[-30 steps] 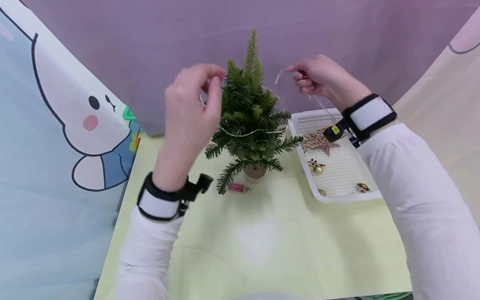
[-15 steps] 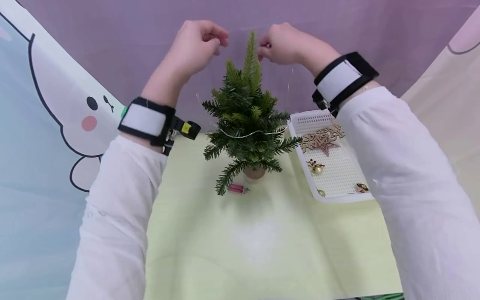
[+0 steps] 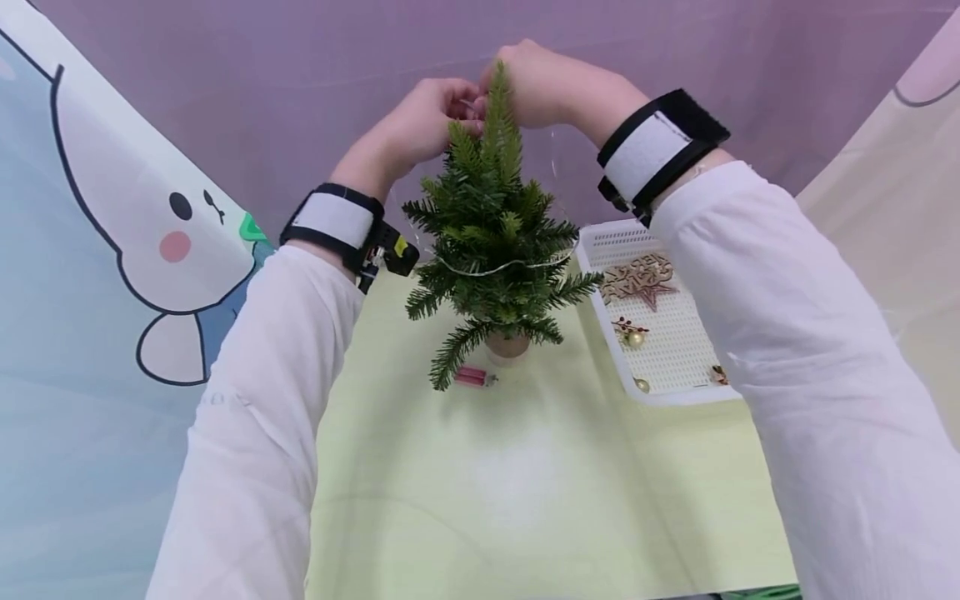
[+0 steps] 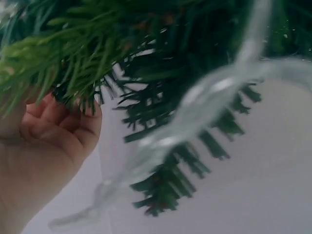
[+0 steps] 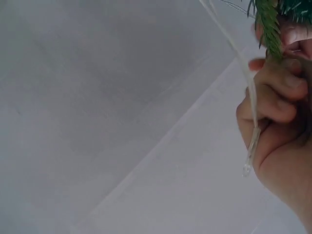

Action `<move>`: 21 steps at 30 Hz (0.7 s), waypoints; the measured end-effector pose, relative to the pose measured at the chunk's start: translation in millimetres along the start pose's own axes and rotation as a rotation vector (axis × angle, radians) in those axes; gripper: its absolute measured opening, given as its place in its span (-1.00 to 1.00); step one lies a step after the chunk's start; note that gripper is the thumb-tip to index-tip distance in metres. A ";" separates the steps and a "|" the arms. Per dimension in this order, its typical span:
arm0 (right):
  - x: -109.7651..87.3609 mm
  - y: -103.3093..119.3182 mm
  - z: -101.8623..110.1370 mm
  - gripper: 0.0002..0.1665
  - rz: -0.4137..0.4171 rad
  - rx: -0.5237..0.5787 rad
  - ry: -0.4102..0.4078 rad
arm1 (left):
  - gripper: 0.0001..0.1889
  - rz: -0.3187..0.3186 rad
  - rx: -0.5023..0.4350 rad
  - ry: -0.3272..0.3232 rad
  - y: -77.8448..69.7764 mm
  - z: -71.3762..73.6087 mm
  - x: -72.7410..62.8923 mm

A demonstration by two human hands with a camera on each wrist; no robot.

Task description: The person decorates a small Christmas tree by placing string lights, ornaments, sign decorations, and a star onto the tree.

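A small green Christmas tree stands upright in a round base. Clear string lights loop across its front, and thin strands hang at both sides. Behind the treetop my two hands meet. My right hand grips the light string, its fingers curled and partly covered by the top sprig; in the right wrist view a loose strand hangs across those fingers. My left hand reaches in from the left, thumb and fingers pinching a pale bit of the string against the right fingertips.
A pink battery box lies by the tree's base on the pale yellow table. At right, a white basket holds wooden lettering, a star and small ornaments. A purple curtain hangs behind.
Both hands have risen from the tree's sides to behind its top and come together. The right hand has carried the string leftward round the back. Tree and basket stay put.
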State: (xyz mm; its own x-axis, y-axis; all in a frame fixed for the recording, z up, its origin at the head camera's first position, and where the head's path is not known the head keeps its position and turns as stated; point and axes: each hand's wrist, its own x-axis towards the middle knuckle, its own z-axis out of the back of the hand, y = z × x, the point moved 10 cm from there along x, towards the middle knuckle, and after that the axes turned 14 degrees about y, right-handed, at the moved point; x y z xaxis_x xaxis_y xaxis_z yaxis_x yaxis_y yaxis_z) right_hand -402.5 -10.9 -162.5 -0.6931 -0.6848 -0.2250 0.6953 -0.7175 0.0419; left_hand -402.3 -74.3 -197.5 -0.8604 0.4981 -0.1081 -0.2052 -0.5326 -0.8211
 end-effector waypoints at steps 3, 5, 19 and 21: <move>-3.4 -5.7 1.4 -0.72 -0.009 0.032 -0.020 | -0.76 -0.005 0.008 -0.043 3.5 4.2 -1.5; -8.6 -13.8 3.0 -0.71 -0.031 0.055 -0.031 | -0.82 -0.014 -0.001 -0.069 5.1 8.4 -3.5; -61.3 -49.7 21.8 -0.73 -0.194 0.632 -0.201 | -0.91 -0.230 -0.254 -0.216 6.5 25.3 -28.2; -68.3 -43.7 23.3 -0.69 -0.183 0.671 -0.182 | -0.93 -0.271 -0.308 -0.224 7.9 27.6 -34.1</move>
State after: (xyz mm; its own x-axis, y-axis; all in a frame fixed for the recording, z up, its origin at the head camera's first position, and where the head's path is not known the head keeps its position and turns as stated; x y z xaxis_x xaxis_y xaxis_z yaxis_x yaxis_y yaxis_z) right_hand -389.9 64.3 -126.2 -0.8490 -0.5142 -0.1221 0.3387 -0.7067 0.6212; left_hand -387.5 -114.4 -184.8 -0.8815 0.4131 0.2289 -0.3173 -0.1592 -0.9349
